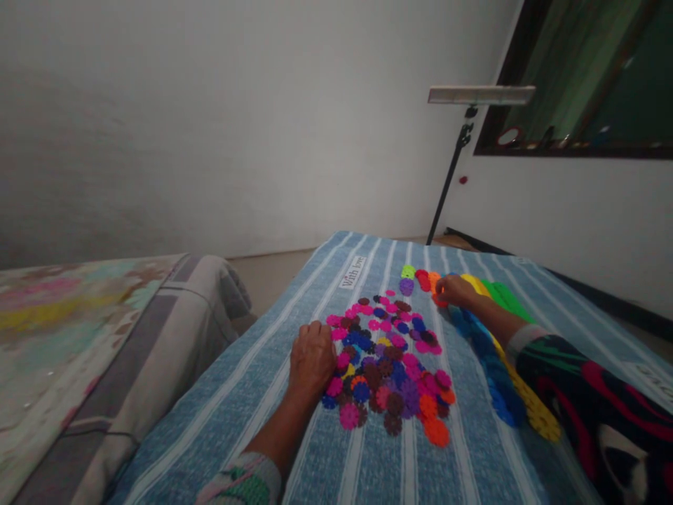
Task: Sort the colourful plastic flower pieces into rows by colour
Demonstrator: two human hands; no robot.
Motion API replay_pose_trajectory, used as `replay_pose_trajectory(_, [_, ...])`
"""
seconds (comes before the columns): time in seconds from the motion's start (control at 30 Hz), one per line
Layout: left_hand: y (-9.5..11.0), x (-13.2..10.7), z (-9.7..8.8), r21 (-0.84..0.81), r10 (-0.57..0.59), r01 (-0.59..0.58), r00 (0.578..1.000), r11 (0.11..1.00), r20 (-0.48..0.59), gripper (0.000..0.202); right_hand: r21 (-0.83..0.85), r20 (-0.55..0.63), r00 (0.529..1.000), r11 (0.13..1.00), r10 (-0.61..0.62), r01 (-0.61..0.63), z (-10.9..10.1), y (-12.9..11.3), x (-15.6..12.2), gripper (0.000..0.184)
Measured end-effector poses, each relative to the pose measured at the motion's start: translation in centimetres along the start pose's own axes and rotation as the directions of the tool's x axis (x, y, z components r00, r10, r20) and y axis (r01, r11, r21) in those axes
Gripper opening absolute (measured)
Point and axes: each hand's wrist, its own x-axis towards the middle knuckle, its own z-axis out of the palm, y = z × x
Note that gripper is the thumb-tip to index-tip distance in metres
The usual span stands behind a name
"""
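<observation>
A loose pile of flower-shaped plastic discs (386, 365) in pink, blue, brown, purple, orange and yellow lies on the striped blue cloth. Against the pile's left edge rests my left hand (312, 358), back up, knuckles bent; its fingertips are hidden. Beyond the pile on the right, my right hand (455, 290) has its fingers closed at an orange disc (440, 301) beside a short orange row. Near it lie red discs (423, 280), lime green discs (409, 271) and a purple stack (406, 286). Long overlapping rows of blue discs (494, 379), yellow discs (541, 417) and green discs (507, 300) run under and past my right forearm.
The striped cloth (252, 382) covers the table, with a printed label (352, 272) toward the far left. On the left stands another surface with a floral cover (78, 315). A lamp on a black stand (451, 168) rises behind the table, near a window (589, 77).
</observation>
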Motion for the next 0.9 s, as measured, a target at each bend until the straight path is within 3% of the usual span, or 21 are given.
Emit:
replay_pose_trajectory(0.23, [0.1, 0.1, -0.3, 0.011, -0.002, 0.002, 1.0, 1.0, 0.005, 0.025, 0.001, 0.007, 1.0, 1.0, 0.021, -0.021, 0.3, 0.5, -0.4, 0.023])
replay_pose_trajectory(0.57, [-0.1, 0.4, 0.2, 0.033, 0.012, -0.012, 1.0, 0.999, -0.004, 0.023, -0.005, -0.116, 0.989, 0.996, 0.089, -0.09, -0.6, 0.8, -1.9, 0.031])
replay_pose_trajectory(0.73, [-0.2, 0.5, 0.4, 0.032, 0.02, -0.019, 0.999, 0.999, -0.035, 0.024, 0.019, -0.121, 0.993, 1.0, 0.014, -0.012, -1.0, -0.3, -4.4, 0.031])
replay_pose_trajectory(0.9, [-0.2, 0.6, 0.5, 0.034, 0.028, -0.026, 0.998, 0.999, -0.051, 0.024, 0.061, -0.071, 0.989, 0.989, -0.129, 0.133, -0.1, -3.1, -9.1, 0.026])
